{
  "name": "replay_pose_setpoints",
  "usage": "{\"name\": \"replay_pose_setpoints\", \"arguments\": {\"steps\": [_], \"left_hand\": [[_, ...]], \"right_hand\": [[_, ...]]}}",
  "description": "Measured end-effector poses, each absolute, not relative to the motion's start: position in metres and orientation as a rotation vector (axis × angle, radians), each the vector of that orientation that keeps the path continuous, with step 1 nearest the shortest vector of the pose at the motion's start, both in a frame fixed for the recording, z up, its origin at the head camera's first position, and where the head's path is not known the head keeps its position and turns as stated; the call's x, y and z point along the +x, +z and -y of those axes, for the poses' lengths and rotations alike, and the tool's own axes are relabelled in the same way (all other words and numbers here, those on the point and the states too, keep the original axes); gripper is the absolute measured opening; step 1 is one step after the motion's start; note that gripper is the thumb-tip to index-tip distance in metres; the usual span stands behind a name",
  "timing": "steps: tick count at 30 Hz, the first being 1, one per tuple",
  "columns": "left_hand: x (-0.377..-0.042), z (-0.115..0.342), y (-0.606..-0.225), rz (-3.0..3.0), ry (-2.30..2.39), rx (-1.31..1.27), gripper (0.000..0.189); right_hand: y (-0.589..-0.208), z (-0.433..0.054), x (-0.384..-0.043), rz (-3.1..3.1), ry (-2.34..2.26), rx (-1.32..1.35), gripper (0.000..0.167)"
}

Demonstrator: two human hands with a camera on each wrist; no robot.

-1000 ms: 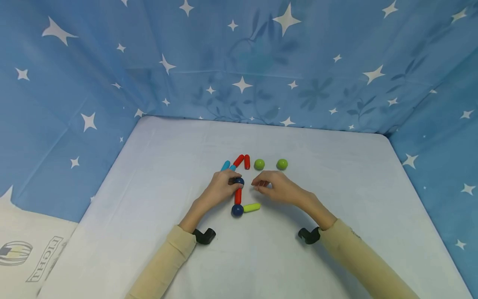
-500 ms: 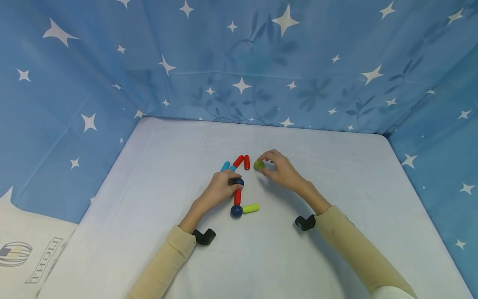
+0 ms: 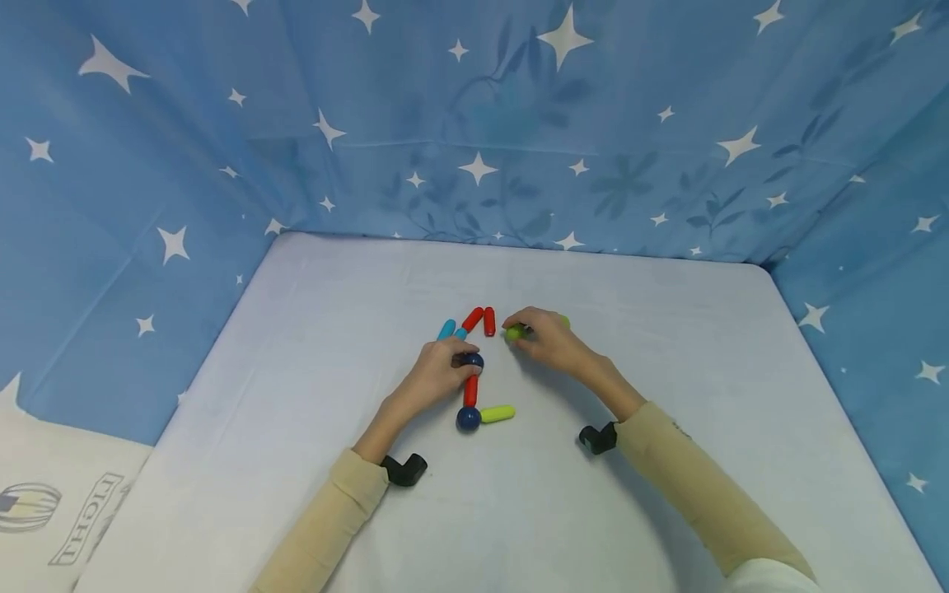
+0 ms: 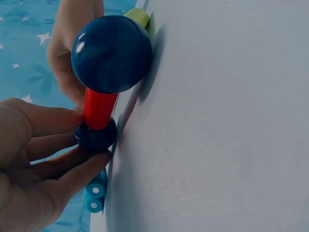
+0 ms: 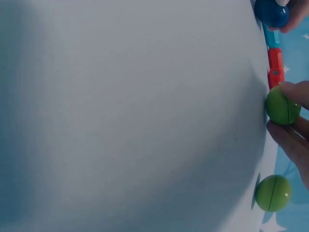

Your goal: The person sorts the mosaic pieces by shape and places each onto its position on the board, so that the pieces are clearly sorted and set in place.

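My left hand (image 3: 439, 369) pinches a dark blue ball (image 4: 96, 138) between thumb and fingers. From that ball a red rod (image 3: 470, 391) runs to a second dark blue ball (image 3: 469, 419) nearer me, and a yellow-green rod (image 3: 497, 413) sticks out from it to the right. Farther back, my right hand (image 3: 550, 339) pinches a green ball (image 5: 283, 106) between thumb and fingers. Another green ball (image 5: 273, 193) rests on the table beside it, mostly covered by the hand in the head view.
Beyond my left hand lie two light blue rods (image 3: 446, 329), partly hidden by it. Two red rods (image 3: 489, 322) lie between them and the right hand. The white table (image 3: 348, 288) ends at a blue star-patterned curtain (image 3: 415, 99). Each wrist wears a black camera mount (image 3: 404, 470).
My right hand has moved away from beside the left hand to the nearer green ball and taken it between its fingers. The left hand keeps its hold on the blue ball.
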State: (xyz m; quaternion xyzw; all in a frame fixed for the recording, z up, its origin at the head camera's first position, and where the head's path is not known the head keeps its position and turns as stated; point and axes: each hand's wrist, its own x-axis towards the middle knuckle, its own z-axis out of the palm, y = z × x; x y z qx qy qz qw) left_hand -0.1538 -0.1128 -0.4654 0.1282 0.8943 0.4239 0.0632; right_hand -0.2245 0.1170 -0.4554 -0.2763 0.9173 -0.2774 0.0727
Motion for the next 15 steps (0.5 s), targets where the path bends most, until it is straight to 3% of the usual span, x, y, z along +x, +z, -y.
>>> {"name": "replay_pose_setpoints", "arguments": {"steps": [15], "left_hand": [[-0.153,0.116,-0.47,-2.664,1.347,0.392,0.034]], "right_hand": [[-0.444,-0.136,-0.182,-2.619,-0.804,-0.958,0.036]]}}
